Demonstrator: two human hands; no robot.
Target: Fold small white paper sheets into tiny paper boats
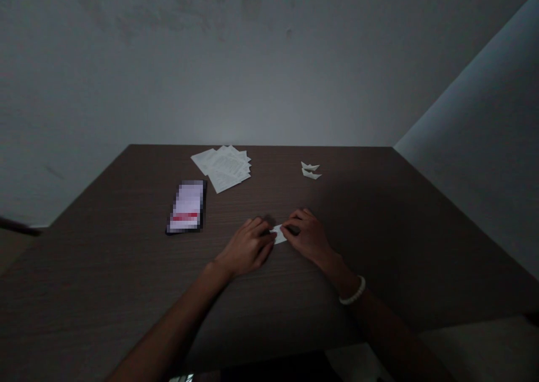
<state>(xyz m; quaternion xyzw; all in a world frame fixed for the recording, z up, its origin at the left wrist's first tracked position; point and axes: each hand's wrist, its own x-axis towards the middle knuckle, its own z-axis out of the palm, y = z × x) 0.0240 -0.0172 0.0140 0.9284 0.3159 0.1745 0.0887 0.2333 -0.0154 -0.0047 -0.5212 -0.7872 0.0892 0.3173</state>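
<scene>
1. Left hand (246,247) and right hand (305,235) curl, gripping a small white paper strip (278,235) between them on the wooden table (379,230).
2. 2 paper boats (310,170), loose sheets (223,167) and a phone (186,206) lie farther ahead.

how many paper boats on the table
2. One paper boat sits toward the far side of the wood table, with a second paper boat just nearer it. The white paper between the left hand and right hand is too covered to tell.

Fingers of both hands (295,220) | between them: paper slip (278,235) | ahead-right: two paper boats (310,169) | ahead-left: paper stack (225,167) | left: phone (186,206) | beneath all: table (379,247)
</scene>
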